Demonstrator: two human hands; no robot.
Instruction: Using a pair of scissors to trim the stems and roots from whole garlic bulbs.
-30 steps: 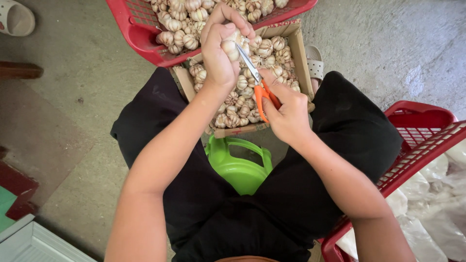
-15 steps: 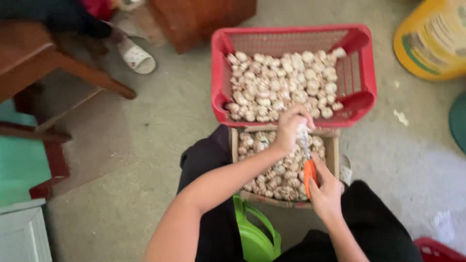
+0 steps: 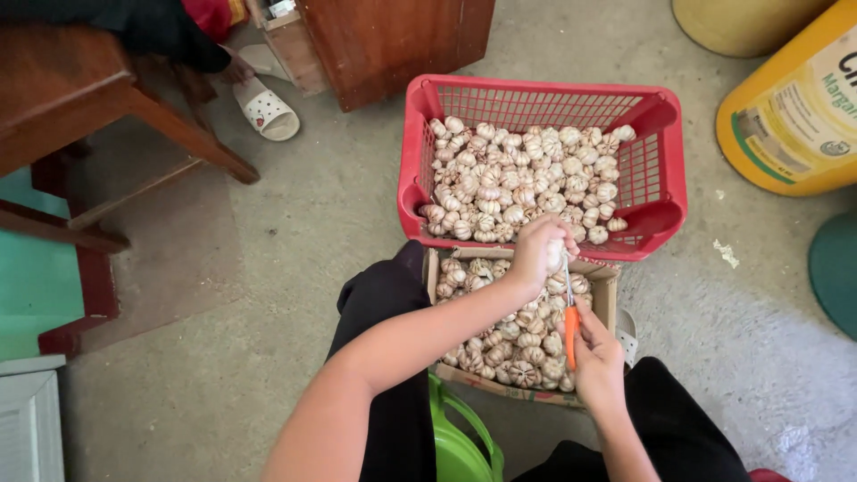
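Note:
My left hand (image 3: 538, 250) is closed around a garlic bulb, held over the far edge of a cardboard box (image 3: 609, 287) full of garlic bulbs. Orange-handled scissors (image 3: 569, 314) sit in my right hand (image 3: 596, 359), their blades pointing up at the bulb in the left hand. Just beyond the box stands a red plastic basket (image 3: 665, 170) heaped with several more garlic bulbs (image 3: 522, 183). The box rests between my knees, in black trousers.
A green plastic stool (image 3: 455, 442) is under me. A yellow drum (image 3: 794, 116) stands at the right, a wooden cabinet (image 3: 393, 45) at the back, a wooden chair (image 3: 80, 98) and a white sandal (image 3: 265, 109) at the left. Concrete floor lies all around.
The view has tilted up and away, so the red basket and the room behind it show in full. Both hands stay together over the box, holding bulb and scissors.

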